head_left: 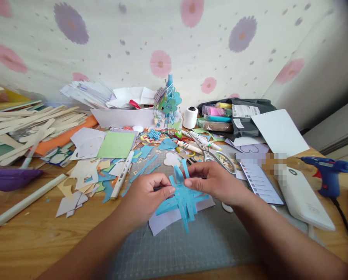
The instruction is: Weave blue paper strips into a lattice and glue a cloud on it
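Observation:
Blue paper strips (187, 202), crossed over one another in a woven lattice with loose ends sticking out, lie over a pale lilac sheet (165, 223) on the grey cutting mat (220, 243). My left hand (150, 192) pinches the upper left part of the strips between thumb and fingers. At the upper right, my right hand (207, 179) has its thumb and fingers closed on the strips, near an end that stands up. Parts of the strips are hidden under my fingers.
Scissors (210, 151) and markers lie behind my hands. Paper scraps and a white marker (122, 175) are left; a phone (259, 179), white power bank (308, 198) and blue glue gun (328, 173) are right. Wooden sticks (22, 124) pile up far left. A white thread spool (190, 117) stands behind.

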`<act>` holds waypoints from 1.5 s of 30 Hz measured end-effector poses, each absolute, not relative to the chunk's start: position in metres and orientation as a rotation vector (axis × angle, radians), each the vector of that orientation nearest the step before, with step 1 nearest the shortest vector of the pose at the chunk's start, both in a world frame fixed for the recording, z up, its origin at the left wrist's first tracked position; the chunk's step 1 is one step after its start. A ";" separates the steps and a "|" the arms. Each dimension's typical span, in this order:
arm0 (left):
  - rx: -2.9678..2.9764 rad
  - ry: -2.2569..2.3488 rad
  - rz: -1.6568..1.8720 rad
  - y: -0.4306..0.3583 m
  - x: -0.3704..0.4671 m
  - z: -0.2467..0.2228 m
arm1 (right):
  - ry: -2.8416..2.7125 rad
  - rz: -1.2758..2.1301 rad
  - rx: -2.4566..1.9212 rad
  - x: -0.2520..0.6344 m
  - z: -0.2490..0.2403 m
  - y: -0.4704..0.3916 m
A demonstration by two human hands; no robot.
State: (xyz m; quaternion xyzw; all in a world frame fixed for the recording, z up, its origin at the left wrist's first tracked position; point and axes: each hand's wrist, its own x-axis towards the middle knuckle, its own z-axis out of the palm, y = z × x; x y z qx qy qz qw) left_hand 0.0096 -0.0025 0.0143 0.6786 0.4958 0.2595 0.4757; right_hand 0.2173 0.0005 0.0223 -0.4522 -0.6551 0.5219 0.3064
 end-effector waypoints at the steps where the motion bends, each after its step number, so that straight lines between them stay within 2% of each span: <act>1: 1.681 1.213 0.613 -0.003 0.010 0.014 | -1.740 1.403 -1.187 0.219 0.025 0.001; 8: 1.766 1.140 0.456 -0.005 0.010 0.011 | -1.685 1.534 -1.222 0.211 0.026 -0.003; 34: 1.728 1.108 0.516 -0.005 0.014 0.011 | -1.585 1.560 -1.211 0.203 0.018 -0.005; 37: 1.668 1.151 0.604 -0.004 0.014 0.010 | -1.611 1.507 -1.149 0.208 0.020 -0.003; 41: 1.522 1.157 0.729 -0.005 0.013 0.010 | -1.650 1.316 -1.273 0.214 0.022 -0.001; 45: 1.507 1.129 0.684 -0.003 0.011 0.011 | -1.715 1.274 -1.307 0.214 0.023 -0.002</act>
